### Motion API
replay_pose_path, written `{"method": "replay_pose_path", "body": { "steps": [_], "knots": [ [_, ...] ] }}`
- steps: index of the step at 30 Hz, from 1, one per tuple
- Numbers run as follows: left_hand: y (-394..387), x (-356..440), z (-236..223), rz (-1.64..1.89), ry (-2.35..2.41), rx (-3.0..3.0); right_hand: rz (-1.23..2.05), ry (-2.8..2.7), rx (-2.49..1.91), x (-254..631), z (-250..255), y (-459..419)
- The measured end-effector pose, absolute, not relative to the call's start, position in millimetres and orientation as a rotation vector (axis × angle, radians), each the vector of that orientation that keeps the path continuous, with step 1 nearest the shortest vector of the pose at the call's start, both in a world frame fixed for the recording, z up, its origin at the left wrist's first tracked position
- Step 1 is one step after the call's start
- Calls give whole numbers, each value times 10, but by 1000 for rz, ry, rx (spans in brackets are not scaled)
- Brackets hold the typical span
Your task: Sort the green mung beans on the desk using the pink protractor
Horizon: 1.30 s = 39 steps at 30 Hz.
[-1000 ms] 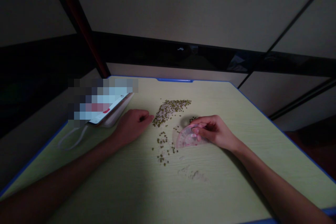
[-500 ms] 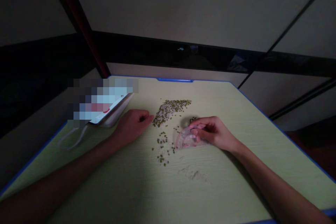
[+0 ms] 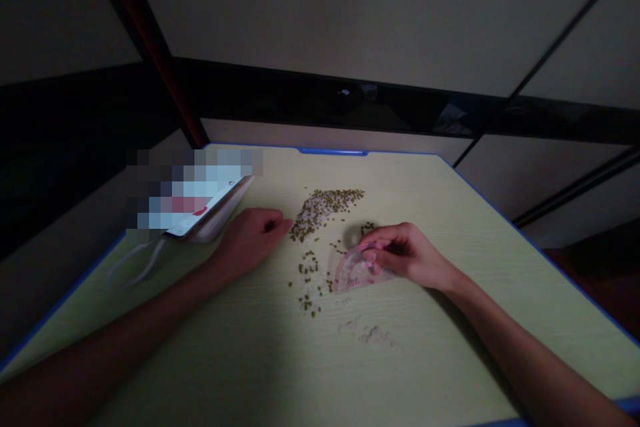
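Note:
My right hand (image 3: 407,257) pinches a clear pink protractor (image 3: 353,273) between thumb and fingers. Its curved edge faces away from me, low over the table. My left hand (image 3: 254,235) rests in a loose fist, its thumb side toward the heap, and nothing shows in it. Just beyond the fingertips lies a heap of small green beans mixed with whitish grains (image 3: 320,212). Loose green beans (image 3: 307,270) are scattered between the hands, and a few more beans (image 3: 367,227) lie behind my right hand. A thin patch of whitish grains (image 3: 373,333) sits nearer me.
On the left, a phone (image 3: 187,220) with a lit, blurred screen leans on a pale stand or case, and a white strap (image 3: 145,267) trails from it. The pale table (image 3: 240,353) has a blue rim. Cabinet panels (image 3: 320,27) rise behind its far edge.
The protractor has turned slightly in my right hand, its left end dipping a little toward me. My left hand has stayed in place, and the heap looks the same.

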<state>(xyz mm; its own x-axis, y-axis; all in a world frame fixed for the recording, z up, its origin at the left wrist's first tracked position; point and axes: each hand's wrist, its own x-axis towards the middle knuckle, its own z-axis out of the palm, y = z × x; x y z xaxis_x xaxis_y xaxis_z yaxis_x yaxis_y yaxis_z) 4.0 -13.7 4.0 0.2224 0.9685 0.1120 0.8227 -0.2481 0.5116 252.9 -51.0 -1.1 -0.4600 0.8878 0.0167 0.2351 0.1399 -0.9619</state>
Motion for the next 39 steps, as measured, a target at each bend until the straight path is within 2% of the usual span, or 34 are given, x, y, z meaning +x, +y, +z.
{"method": "replay_pose_path", "body": {
  "steps": [9,23,39],
  "knots": [
    [-144,44,46,599,1665,2147,1234,-1822,-1142,2483,-7,-512],
    [-147,44,46,605,1658,2151,1363,-1802,-1063,2517,-37,-512],
    [-160,41,56,594,1650,2159,1296,-2075,-1005,2462,48,-569]
  ]
}}
